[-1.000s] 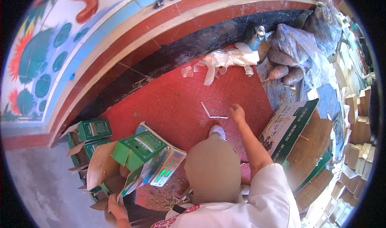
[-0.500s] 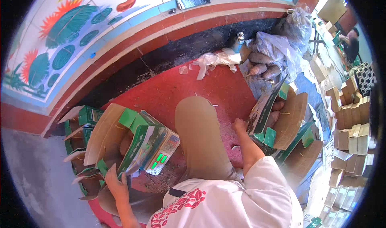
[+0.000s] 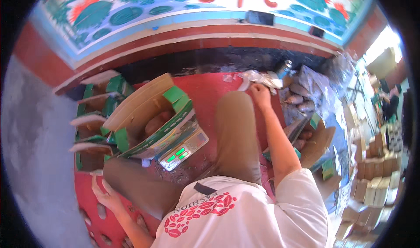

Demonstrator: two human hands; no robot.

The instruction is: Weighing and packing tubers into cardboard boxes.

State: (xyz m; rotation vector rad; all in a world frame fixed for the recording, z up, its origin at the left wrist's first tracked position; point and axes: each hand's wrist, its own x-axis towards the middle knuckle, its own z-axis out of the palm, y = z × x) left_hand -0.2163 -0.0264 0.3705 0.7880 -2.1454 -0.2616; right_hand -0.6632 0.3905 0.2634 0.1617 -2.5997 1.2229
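Note:
My left hand is beside my left knee with its fingers apart and nothing in it. Stretched far forward, my right hand is at the near edge of some crumpled white plastic wrapping; its fingers are curled, and what they grip is hidden. In front of me to the left, a green cardboard box with raised flaps holds a few sweet potatoes. It rests on a digital scale with lit green displays. Beneath my right forearm, another open box also has sweet potatoes in it.
Several open green boxes stand in a row at the left. Sweet potatoes lie on the red mat near my left arm. A plastic sack with sweet potatoes and a bottle are at the far right. Cartons fill the right side.
My right hand has moved forward from the right-hand box to the white wrapping. My left hand has left the box on the scale and drawn back beside my knee. The view has turned.

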